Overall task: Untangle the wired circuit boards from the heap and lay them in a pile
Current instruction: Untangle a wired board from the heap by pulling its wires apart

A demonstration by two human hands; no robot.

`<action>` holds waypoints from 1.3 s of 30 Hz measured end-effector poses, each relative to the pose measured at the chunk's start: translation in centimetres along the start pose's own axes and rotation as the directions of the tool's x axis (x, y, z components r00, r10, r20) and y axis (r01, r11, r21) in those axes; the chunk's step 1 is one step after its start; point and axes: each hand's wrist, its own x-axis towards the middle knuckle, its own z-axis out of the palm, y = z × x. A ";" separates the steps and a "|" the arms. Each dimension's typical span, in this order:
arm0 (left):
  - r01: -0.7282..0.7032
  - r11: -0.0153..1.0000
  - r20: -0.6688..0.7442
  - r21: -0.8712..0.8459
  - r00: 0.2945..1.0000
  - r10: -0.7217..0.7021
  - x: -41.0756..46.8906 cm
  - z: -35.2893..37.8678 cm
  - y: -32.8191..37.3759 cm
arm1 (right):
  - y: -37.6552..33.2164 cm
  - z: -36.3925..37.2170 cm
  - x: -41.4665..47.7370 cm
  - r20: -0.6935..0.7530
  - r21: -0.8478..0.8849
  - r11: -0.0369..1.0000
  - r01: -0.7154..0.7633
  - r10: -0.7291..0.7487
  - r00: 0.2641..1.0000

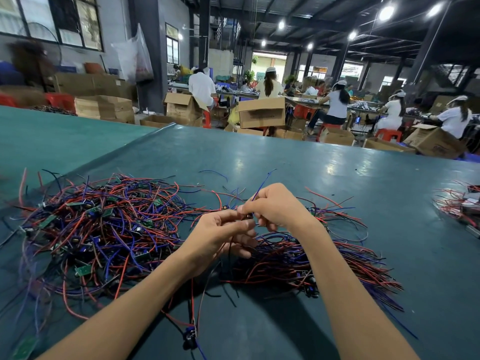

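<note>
The small dark part (248, 216) pinched by the left hand (220, 235) was mostly hidden under fingertips, its shape impossible to tell. A blue wire (262, 183) vanished into the curled fingers of the right hand (275, 206). The right forearm hid a strip of the pile (358, 266). At the far right, another wire bundle (459, 203) was cut by the edge. The near-left green board (24, 346) was blurred and cropped.

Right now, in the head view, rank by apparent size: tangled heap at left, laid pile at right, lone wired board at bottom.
1. Tangled heap, clearly largest.
2. Laid pile, a noticeably smaller spread.
3. Lone wired board, smallest despite lying nearest the camera.
</note>
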 end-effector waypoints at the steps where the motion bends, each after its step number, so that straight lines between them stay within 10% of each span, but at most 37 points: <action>1: 0.003 1.000 -0.002 0.003 1.000 -0.003 0.0 0.1 -0.1 | 0.1 0.1 0.0 0.000 -0.002 1.000 0.000 0.000 1.000; 39: -0.185 0.982 -0.087 0.036 0.978 0.188 -0.2 0.4 -1.0 | -1.2 0.2 -1.9 0.105 0.353 0.925 -0.140 0.109 0.988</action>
